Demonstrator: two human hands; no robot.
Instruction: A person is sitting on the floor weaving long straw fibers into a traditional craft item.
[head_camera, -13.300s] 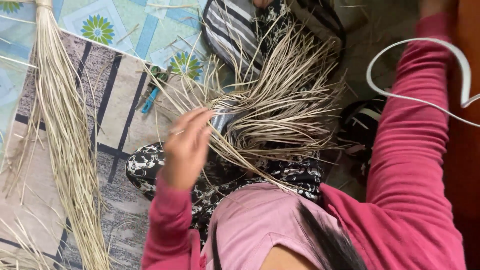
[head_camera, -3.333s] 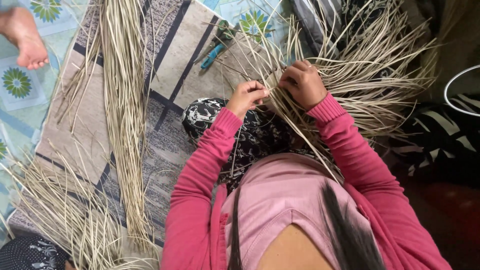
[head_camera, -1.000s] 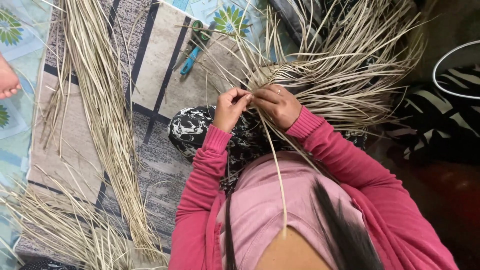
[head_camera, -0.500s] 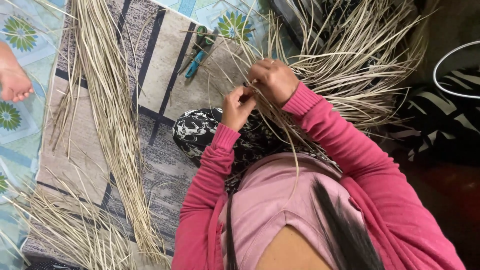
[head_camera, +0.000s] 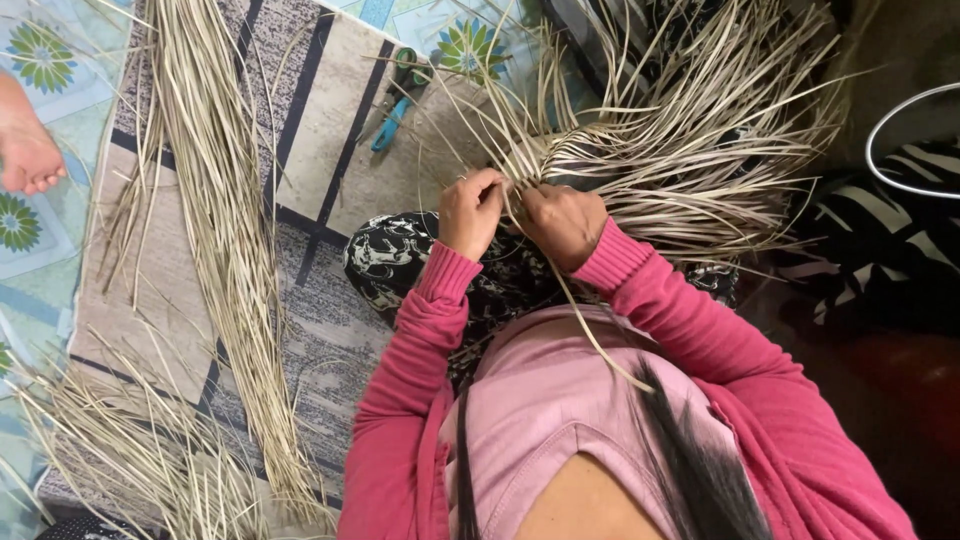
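I sit on the floor in pink sleeves, with a half-woven piece of pale straw (head_camera: 650, 170) on my lap, its loose strands fanning out to the right. My left hand (head_camera: 470, 212) pinches strands at the woven edge. My right hand (head_camera: 562, 222) grips strands right beside it, the two hands almost touching. One long strand (head_camera: 590, 335) runs from my right hand down across my chest.
A long bundle of straw (head_camera: 225, 250) lies on the patterned mat (head_camera: 330, 160) at the left, with more loose straw at the bottom left. Green and blue scissors (head_camera: 397, 95) lie near the top. Another person's bare foot (head_camera: 28, 150) shows at the left edge. A white cable (head_camera: 880, 125) loops at the right.
My hands have come lower and sit side by side at the weave's edge. The view has shifted slightly; the long strand now trails down over my chest.
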